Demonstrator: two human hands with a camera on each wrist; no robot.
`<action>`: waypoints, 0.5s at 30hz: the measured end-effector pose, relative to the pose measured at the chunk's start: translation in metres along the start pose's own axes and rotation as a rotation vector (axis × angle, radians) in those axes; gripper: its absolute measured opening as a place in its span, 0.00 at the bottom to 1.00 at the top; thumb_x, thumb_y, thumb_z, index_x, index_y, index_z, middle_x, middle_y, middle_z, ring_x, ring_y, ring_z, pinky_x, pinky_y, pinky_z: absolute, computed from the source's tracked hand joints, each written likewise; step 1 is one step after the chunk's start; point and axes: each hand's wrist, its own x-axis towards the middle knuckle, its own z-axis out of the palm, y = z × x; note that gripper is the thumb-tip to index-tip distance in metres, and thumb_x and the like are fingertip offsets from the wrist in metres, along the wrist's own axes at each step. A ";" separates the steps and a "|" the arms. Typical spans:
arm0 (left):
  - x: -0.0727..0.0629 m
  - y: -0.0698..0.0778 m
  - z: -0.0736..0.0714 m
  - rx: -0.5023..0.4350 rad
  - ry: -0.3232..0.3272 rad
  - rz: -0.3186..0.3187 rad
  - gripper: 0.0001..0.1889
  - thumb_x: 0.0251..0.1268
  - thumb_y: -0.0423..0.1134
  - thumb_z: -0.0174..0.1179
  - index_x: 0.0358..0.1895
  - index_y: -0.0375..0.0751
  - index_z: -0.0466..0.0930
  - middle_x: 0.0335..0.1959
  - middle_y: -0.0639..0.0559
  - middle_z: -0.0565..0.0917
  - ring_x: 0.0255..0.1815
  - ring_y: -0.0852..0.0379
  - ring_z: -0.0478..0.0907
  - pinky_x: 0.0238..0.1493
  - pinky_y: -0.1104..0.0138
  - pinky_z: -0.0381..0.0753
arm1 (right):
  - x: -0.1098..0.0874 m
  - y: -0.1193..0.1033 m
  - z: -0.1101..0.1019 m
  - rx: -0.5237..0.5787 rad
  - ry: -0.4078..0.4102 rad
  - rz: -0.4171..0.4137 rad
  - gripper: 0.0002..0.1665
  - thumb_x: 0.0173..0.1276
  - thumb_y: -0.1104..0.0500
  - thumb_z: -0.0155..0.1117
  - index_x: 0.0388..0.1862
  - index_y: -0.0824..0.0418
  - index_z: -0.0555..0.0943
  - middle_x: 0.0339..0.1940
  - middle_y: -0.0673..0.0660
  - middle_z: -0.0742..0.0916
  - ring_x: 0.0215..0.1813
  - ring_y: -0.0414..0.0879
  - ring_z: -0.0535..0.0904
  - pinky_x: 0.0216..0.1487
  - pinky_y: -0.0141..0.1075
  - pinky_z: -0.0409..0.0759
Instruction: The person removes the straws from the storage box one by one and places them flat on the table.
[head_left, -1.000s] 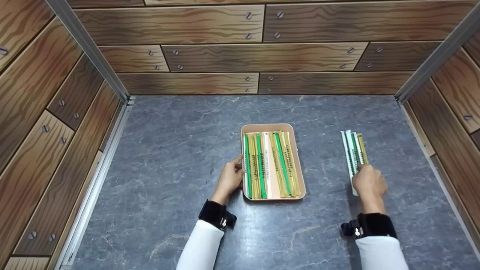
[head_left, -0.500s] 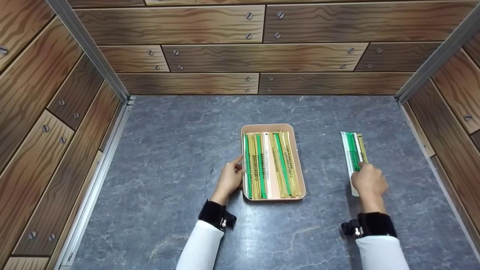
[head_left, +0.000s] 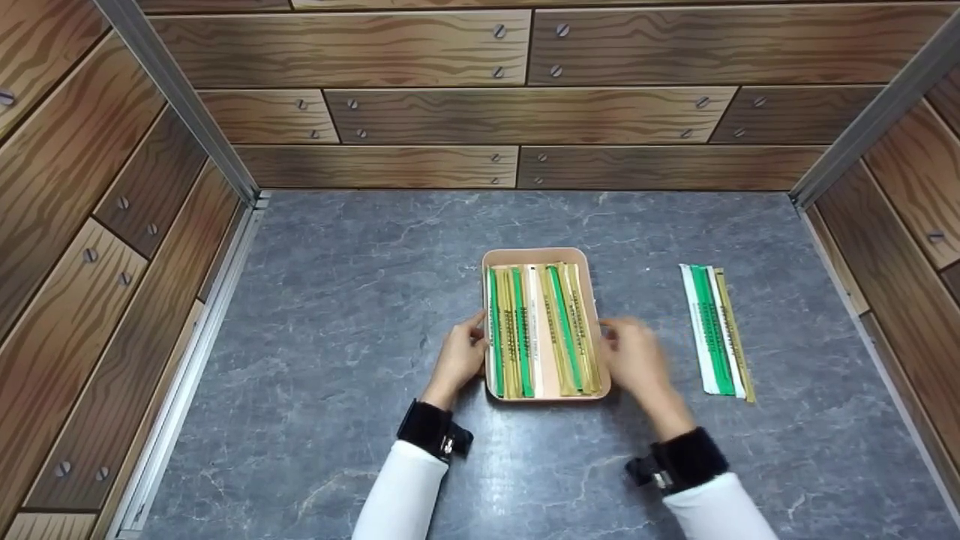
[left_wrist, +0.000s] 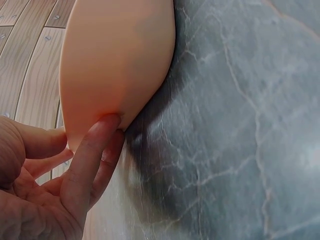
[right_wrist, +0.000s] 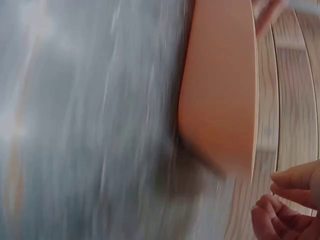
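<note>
A peach tray [head_left: 550,379] holds several long, thin paper-wrapped straws [head_left: 519,330] in green, gold and white, lying lengthwise side by side. My left hand [head_left: 459,351] holds the tray's left side; in the left wrist view its fingertips [left_wrist: 107,122] press the outer wall and another digit meets the rim. Beside the tray's right side is my right hand [head_left: 636,356], blurred in the head view. The right wrist view shows its fingers loosely curled with nothing between them, just off the tray's wall [right_wrist: 220,100]. More wrapped straws [head_left: 715,334] lie in a row on the table at the right.
The dark grey marbled table [head_left: 337,300] is bounded by wood-patterned panels [head_left: 420,116] at the back and both sides. Metal rails [head_left: 191,337] run along its side edges.
My right hand has left the straws on the right and moved left to the tray's side. The loose straws now lie flat in a neat row. My left hand stays put.
</note>
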 end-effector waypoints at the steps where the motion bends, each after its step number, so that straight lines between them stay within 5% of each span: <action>1: 0.000 0.000 0.000 -0.002 -0.002 -0.004 0.28 0.67 0.27 0.56 0.70 0.37 0.68 0.40 0.42 0.84 0.36 0.54 0.82 0.41 0.62 0.82 | 0.000 -0.007 0.005 0.023 -0.016 -0.025 0.16 0.60 0.68 0.65 0.49 0.68 0.84 0.38 0.64 0.85 0.36 0.55 0.82 0.34 0.48 0.82; 10: 0.001 -0.001 0.000 -0.004 0.003 -0.007 0.28 0.66 0.26 0.57 0.70 0.37 0.68 0.40 0.42 0.84 0.36 0.53 0.82 0.41 0.61 0.81 | 0.002 -0.049 0.041 -0.003 -0.405 -0.205 0.24 0.64 0.63 0.67 0.61 0.59 0.80 0.48 0.56 0.81 0.43 0.48 0.78 0.44 0.41 0.81; 15: 0.000 0.000 0.000 0.001 0.002 -0.015 0.28 0.66 0.27 0.57 0.71 0.38 0.68 0.40 0.42 0.84 0.36 0.53 0.82 0.42 0.62 0.81 | 0.003 -0.058 0.052 -0.030 -0.492 -0.281 0.26 0.66 0.57 0.67 0.64 0.56 0.79 0.54 0.57 0.79 0.50 0.52 0.79 0.52 0.47 0.79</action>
